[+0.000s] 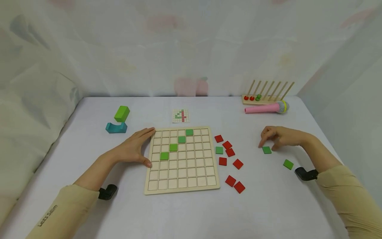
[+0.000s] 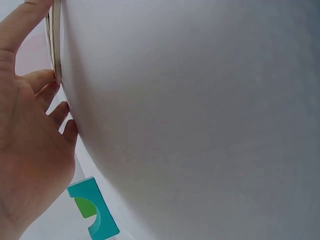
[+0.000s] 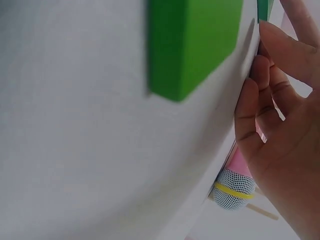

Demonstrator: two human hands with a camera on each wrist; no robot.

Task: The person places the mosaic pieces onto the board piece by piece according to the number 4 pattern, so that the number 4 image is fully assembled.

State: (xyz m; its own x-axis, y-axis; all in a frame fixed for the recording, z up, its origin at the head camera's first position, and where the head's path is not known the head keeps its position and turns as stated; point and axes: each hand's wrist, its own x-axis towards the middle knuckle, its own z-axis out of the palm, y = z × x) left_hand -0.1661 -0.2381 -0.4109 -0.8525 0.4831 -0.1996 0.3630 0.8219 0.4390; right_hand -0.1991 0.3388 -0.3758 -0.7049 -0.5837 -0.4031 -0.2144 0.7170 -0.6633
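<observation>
My left hand (image 1: 132,146) is spread along the left side of a wooden grid board (image 1: 182,191), fingertips at its far corner and thumb on its left rim. Several green tiles, one of them a green tile (image 1: 164,156), form a diagonal in the board's squares. To the right, my right hand (image 1: 283,136) is low over the table, thumb and index finger at either side of a loose green tile (image 1: 267,150) lying flat. In the right wrist view the thumb tip is right by that tile (image 3: 262,10). Another green tile (image 1: 288,164) lies nearer the right wrist.
Several red tiles (image 1: 238,164) and one green tile (image 1: 219,150) lie right of the board. Behind it is a pattern card (image 1: 180,116). A pink microphone (image 1: 264,108) and a peg rack (image 1: 262,100) stand back right; a green block (image 1: 122,114) and teal arch (image 1: 116,128) are left.
</observation>
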